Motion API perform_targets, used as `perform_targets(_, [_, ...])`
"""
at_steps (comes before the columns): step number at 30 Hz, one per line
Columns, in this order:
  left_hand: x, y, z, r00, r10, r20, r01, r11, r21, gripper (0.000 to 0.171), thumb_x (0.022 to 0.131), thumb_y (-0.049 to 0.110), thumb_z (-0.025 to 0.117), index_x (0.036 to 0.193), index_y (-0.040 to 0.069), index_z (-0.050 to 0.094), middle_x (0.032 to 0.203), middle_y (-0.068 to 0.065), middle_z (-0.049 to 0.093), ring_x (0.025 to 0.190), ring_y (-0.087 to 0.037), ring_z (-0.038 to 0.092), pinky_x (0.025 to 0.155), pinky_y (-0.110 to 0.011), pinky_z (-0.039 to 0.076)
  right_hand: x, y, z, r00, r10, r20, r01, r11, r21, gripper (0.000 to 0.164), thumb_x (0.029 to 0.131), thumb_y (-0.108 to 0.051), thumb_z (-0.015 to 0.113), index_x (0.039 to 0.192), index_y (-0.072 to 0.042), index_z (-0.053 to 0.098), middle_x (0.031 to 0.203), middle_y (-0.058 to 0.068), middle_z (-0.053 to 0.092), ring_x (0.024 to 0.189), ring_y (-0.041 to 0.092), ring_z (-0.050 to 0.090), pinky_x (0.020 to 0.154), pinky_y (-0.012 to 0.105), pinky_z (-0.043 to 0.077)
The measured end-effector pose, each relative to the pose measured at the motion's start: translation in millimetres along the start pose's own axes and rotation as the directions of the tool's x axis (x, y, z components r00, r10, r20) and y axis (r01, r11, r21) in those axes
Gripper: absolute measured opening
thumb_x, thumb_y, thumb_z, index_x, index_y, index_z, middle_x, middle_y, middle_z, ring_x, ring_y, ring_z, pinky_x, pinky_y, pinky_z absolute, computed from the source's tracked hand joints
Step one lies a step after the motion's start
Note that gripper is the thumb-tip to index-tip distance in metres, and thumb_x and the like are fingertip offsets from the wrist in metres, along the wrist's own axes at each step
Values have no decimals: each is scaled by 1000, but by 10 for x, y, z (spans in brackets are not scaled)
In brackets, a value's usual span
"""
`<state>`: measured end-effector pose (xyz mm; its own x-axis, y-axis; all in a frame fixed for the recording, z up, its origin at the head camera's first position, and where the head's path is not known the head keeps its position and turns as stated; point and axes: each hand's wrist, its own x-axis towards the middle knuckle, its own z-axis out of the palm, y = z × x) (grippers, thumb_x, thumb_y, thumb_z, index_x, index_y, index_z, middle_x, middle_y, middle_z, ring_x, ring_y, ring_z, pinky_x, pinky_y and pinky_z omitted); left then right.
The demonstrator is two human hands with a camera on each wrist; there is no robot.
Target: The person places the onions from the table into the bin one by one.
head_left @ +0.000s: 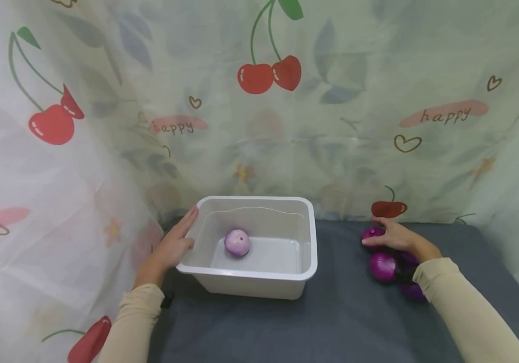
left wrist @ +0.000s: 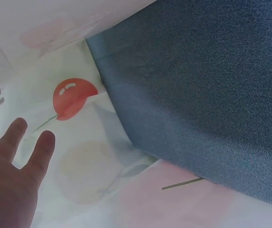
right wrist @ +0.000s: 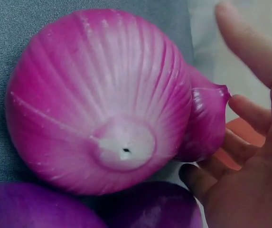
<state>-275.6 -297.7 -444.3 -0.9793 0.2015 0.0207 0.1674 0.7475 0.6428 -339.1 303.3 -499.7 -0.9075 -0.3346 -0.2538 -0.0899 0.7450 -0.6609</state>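
My left hand (head_left: 173,247) rests on the left rim of a white plastic bin (head_left: 259,276), its fingers straight along the edge. Inside the bin sits a pale purple onion (head_left: 237,243), left of centre. At the right, my right hand (head_left: 397,237) reaches over the farthest purple onion (head_left: 371,236). The right wrist view shows the fingers (right wrist: 252,114) spread about that onion's pointed end, with one fingertip right at the tip. Closer to the wrist lies a pink-and-white onion (right wrist: 102,95), and darker purple onions (head_left: 413,291) are partly hidden under the forearm.
The bin stands on a dark grey cloth-covered table (head_left: 332,322). A patterned curtain (head_left: 286,141) with cherries and lettering hangs behind the table and along its left side. Bare tabletop lies between the bin and the onions.
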Motion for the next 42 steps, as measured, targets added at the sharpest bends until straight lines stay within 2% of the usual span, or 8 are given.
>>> perform_targets(7, [-7, 24, 4, 1000, 2, -8, -2, 1000, -6, 91, 83, 1, 49, 165, 20, 14, 174, 8, 5, 161, -32, 9, 125, -59, 17, 36, 4, 12, 998, -61, 26, 63, 995, -77, 88, 88, -31, 77, 151, 13, 33, 153, 40, 34, 139, 56, 38, 110, 67, 36])
perform_targets(12, [-8, 37, 15, 1000, 3, -11, -3, 1000, -12, 90, 83, 1, 49, 165, 20, 15, 174, 5, 6, 161, -32, 9, 125, -59, 16, 50, 33, 29, 998, -54, 22, 56, 989, -133, 78, 90, -24, 75, 148, 12, 38, 147, 41, 41, 130, 54, 49, 104, 63, 43])
perform_targets(16, [-11, 23, 20, 1000, -3, -12, 3, 1000, -7, 89, 84, 1, 49, 165, 20, 16, 174, 1, 7, 161, -33, 9, 125, -61, 15, 47, 31, 43, 999, -51, 14, 53, 987, -152, 75, 90, -23, 75, 147, 12, 40, 145, 40, 44, 129, 54, 49, 103, 64, 43])
perform_targets(25, [-30, -5, 37, 1000, -20, -9, 19, 1000, -18, 88, 85, 3, 49, 165, 21, 15, 174, 6, 6, 161, -32, 10, 125, -60, 17, 86, -82, 88, 985, -124, -117, 109, 986, -127, 74, 91, -31, 74, 147, 8, 45, 143, 36, 50, 123, 46, 57, 100, 60, 47])
perform_targets(29, [-35, -24, 42, 1000, -27, -5, 27, 999, -17, 88, 85, 3, 49, 165, 21, 15, 174, 4, 5, 161, -32, 9, 125, -61, 15, 112, -218, 86, 971, -154, -184, 134, 984, -117, 76, 91, -36, 75, 147, 6, 46, 140, 33, 53, 119, 43, 60, 97, 58, 49])
perform_targets(33, [-28, -30, 40, 1000, -22, -11, 22, 1000, -11, 88, 85, 3, 49, 165, 21, 16, 174, 5, 5, 161, -32, 9, 126, -60, 14, 97, -458, 27, 959, -160, -235, 142, 986, -92, 79, 89, -41, 76, 149, 1, 46, 140, 30, 55, 116, 41, 62, 93, 54, 53])
perform_targets(38, [-24, -6, 32, 999, -25, -24, 25, 1000, 1, 88, 85, 5, 50, 165, 22, 16, 174, 4, 7, 161, -32, 11, 126, -59, 16, 40, -792, -84, 956, -162, -244, 162, 987, -19, 81, 87, -44, 78, 150, -4, 46, 143, 25, 54, 120, 40, 60, 87, 43, 56])
perform_targets(42, [-13, 19, 16, 999, 5, -36, -5, 1000, 0, 89, 82, 3, 50, 164, 17, 19, 174, -3, 10, 160, -35, 12, 125, -60, 17, 4, -1062, -156, 951, -198, -236, 212, 977, 35, 80, 87, -42, 78, 151, -7, 46, 146, 23, 51, 125, 42, 56, 87, 41, 57])
